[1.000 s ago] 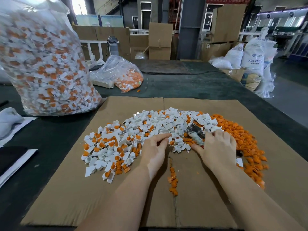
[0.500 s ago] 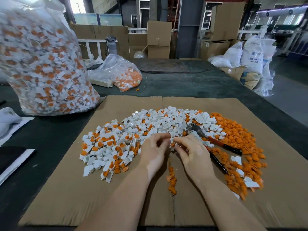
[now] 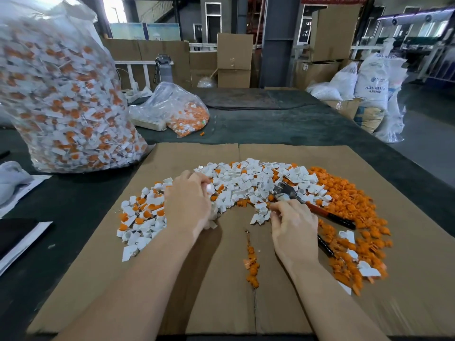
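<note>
— What takes up the most room?

— The dark desk (image 3: 270,124), with a flat cardboard sheet (image 3: 172,303) over its near part. A big clear bag (image 3: 64,99) stuffed with white-and-orange parts stands at the sheet's far left corner. A smaller bag (image 3: 177,112) lies farther back.

— And on the cardboard?

— A broad pile of white caps (image 3: 246,183), many with orange inserts, curves across the middle. A heap of orange plugs (image 3: 349,200) touches it on the right. Pliers (image 3: 288,191) lie where the two meet, head on the white caps and handles running back among the orange ones. A thin line of orange plugs (image 3: 252,267) sits along the sheet's centre crease.

— The hands?

— The left hand (image 3: 189,205) is over the left part of the white pile, fingers curled, pinching one white cap (image 3: 209,189) at its fingertips. The right hand (image 3: 293,225) is at the pile's near edge, just beside the pliers' head. Its fingers are curled in, but I cannot tell whether they hold anything.
</note>
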Motion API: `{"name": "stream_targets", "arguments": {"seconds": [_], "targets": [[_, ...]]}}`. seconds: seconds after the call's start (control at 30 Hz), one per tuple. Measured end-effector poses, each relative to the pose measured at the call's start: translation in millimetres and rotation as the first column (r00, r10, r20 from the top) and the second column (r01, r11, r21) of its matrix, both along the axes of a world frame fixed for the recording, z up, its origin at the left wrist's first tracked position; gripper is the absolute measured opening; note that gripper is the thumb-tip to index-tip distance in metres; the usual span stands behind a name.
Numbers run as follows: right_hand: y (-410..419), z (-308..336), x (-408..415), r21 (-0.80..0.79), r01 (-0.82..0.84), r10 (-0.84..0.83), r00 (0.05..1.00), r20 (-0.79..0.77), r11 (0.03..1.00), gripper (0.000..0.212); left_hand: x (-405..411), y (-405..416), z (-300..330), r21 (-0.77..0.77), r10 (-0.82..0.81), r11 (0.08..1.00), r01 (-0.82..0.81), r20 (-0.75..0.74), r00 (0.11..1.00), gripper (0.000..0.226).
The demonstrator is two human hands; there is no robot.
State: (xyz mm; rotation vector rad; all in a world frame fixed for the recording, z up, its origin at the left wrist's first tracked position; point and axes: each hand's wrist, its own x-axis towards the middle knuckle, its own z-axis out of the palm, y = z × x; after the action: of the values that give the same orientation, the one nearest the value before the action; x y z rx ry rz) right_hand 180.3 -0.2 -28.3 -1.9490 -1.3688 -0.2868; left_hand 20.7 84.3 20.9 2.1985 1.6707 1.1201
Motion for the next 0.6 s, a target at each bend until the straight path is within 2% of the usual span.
{"name": "stream_targets", "arguments": {"seconds": [0.1, 0.27, 0.33, 0.4, 0.47, 0.53, 0.6], "targets": [[1, -1, 0, -0.021, 0.039, -0.038, 0.999, 0.019, 0.999, 0.011, -15, 9, -5, -0.042, 0.102, 0.993, -0.111, -0.188, 0.977, 0.023], [2, -2, 1, -0.108, 0.069, -0.067, 0.997, 0.024, 0.992, 0.019, -16, 10, -10, -0.044, 0.146, 0.984, -0.174, -0.370, 0.918, 0.026], [2, -2, 1, -0.115, 0.094, -0.090, 0.995, 0.037, 0.989, 0.020, -12, 6, -13, 0.000, 0.143, 0.988, -0.155, -0.380, 0.914, 0.025], [1, -2, -1, -0.091, 0.128, -0.125, 0.991, 0.037, 0.988, 0.020, -4, 1, -14, 0.039, 0.059, 0.998, -0.049, -0.309, 0.949, 0.024], [1, -1, -1, -0.100, 0.169, -0.166, 0.985, 0.039, 0.981, 0.024, 10, -7, -17, 0.001, -0.134, 0.990, 0.138, -0.223, 0.966, 0.024], [0, 0, -1, -0.164, 0.203, -0.194, 0.978, 0.070, 0.965, 0.030, 26, -16, -21, -0.102, -0.312, 0.949, 0.298, -0.172, 0.935, 0.028], [0, 0, -1, -0.220, 0.226, -0.204, 0.972, 0.116, 0.949, 0.035, 38, -22, -28, -0.179, -0.410, 0.907, 0.382, -0.161, 0.898, 0.034]]}}
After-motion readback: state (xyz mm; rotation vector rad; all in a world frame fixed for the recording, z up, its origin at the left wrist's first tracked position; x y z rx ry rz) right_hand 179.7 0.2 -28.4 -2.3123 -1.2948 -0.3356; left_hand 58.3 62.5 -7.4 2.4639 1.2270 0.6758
